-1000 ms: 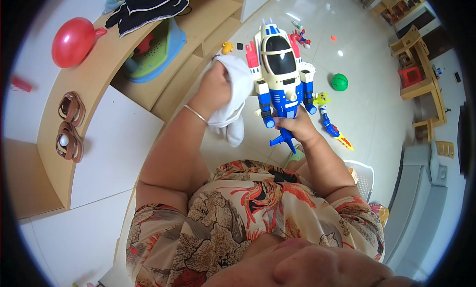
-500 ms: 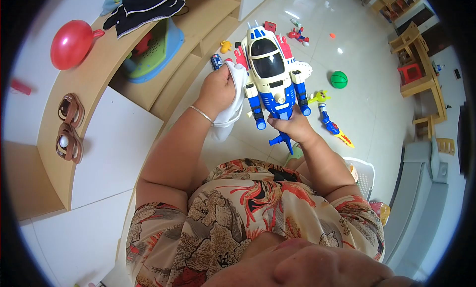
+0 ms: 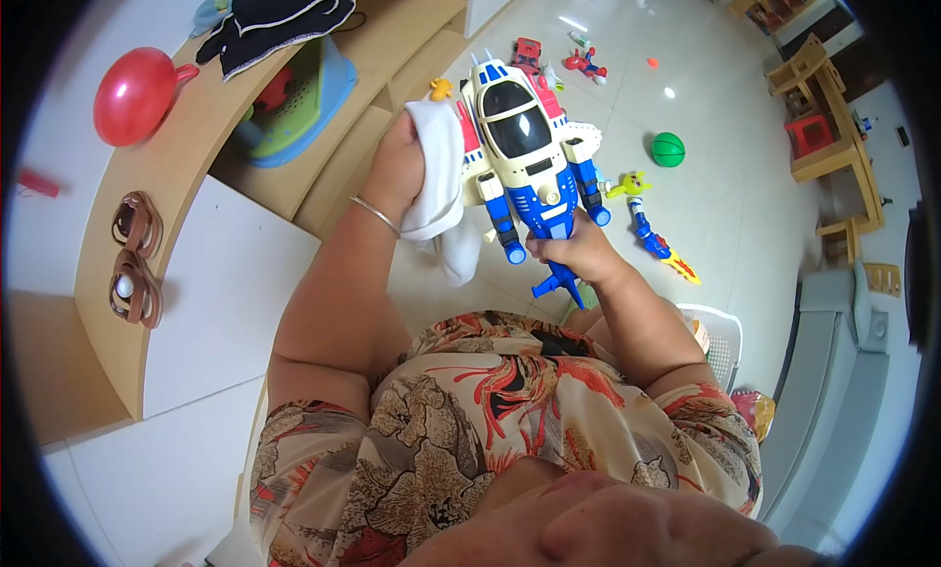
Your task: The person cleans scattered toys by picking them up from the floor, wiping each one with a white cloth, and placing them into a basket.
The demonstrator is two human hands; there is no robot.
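A white and blue toy spaceship point(image 3: 534, 195) with a dark canopy and red side parts is held up in front of me. My right hand point(image 3: 580, 248) grips its narrow blue tail end from the right. A white cloth point(image 3: 441, 175) hangs from my left hand point(image 3: 395, 165), which is closed on it at the toy's left side. The cloth's lower end dangles loosely. My left fingertips are hidden behind the cloth, and whether the cloth touches the toy I cannot tell.
Toys lie on the tiled floor: a green ball point(image 3: 668, 149), a blue and yellow toy sword point(image 3: 662, 244), a red figure point(image 3: 586, 65). At left, a wooden shelf unit point(image 3: 186, 175) bears a red balloon point(image 3: 137, 97) and brown sandals point(image 3: 135, 258). A white basket point(image 3: 723, 342) stands right.
My left hand and the cloth have moved left, slightly away from the toy spaceship. The toy has shifted slightly left in view, still in my right hand.
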